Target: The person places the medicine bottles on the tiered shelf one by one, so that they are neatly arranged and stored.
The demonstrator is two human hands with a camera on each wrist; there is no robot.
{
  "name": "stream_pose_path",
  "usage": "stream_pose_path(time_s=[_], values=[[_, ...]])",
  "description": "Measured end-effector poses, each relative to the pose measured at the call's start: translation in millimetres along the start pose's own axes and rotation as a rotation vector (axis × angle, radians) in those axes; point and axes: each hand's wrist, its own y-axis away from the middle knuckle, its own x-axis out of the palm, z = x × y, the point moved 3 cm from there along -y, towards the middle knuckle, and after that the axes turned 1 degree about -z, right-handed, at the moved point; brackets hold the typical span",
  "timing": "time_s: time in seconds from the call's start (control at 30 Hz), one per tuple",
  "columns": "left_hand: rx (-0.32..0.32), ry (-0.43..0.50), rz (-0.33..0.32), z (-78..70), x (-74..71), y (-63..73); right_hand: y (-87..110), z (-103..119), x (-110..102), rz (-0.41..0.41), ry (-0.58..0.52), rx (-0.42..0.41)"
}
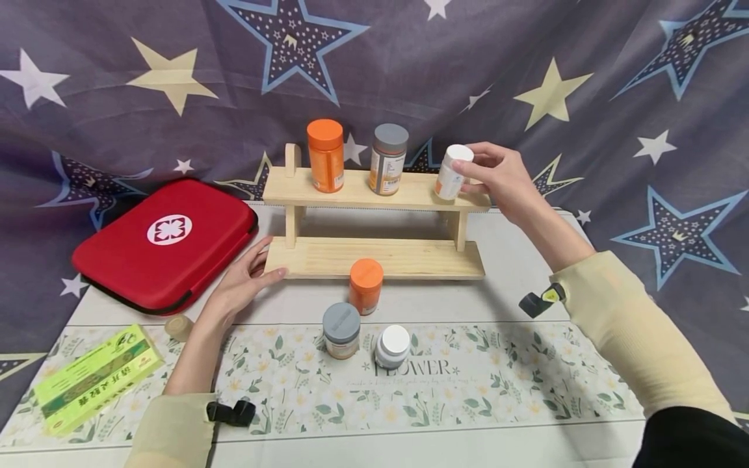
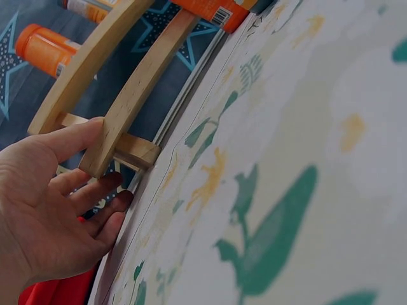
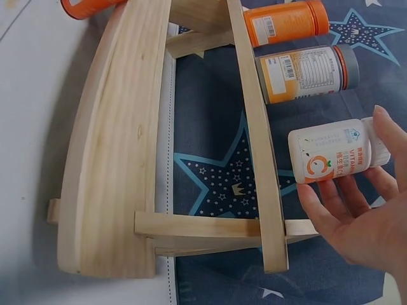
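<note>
At the right end of a two-tier wooden rack's (image 1: pixel 380 257) top shelf, my right hand (image 1: pixel 504 179) holds a white vitamin C bottle (image 3: pixel 331 151) between thumb and fingers. The bottle stands nearly upright, its base right at the shelf board. To its left on the same shelf are an orange bottle (image 1: pixel 326 159) and a grey-lidded bottle (image 1: pixel 388 161). My left hand (image 1: pixel 238 286) grips the left end of the lower shelf, thumb on top and fingers beneath, as the left wrist view shows.
In front of the rack stand an orange-lidded bottle (image 1: pixel 366 286), another grey-lidded bottle (image 1: pixel 342 331) and a second white bottle (image 1: pixel 393 346). Left of them lie a red first-aid case (image 1: pixel 158 247), a green box (image 1: pixel 96 380) and a small tan object (image 1: pixel 178 327). A star-patterned cloth (image 1: pixel 409 78) hangs behind.
</note>
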Motion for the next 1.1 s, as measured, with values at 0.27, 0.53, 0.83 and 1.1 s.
stream_pose_path(time_s=[0.27,0.53,0.83,1.1], values=[[0.004,0.013,0.0,0.8,-0.1,0.6,-8.6,-4,7,0.0,-0.012,-0.019],[-0.009,-0.005,-0.002,0.8,0.0,-0.4,-14.1,-8,12,-0.012,0.017,-0.025],[0.004,0.018,0.001,-1.1,0.5,1.2,-16.2,-11,12,-0.018,0.044,-0.028],[0.004,0.009,-0.004,-0.9,0.7,1.3,-14.4,-15,11,-0.037,0.045,0.002]])
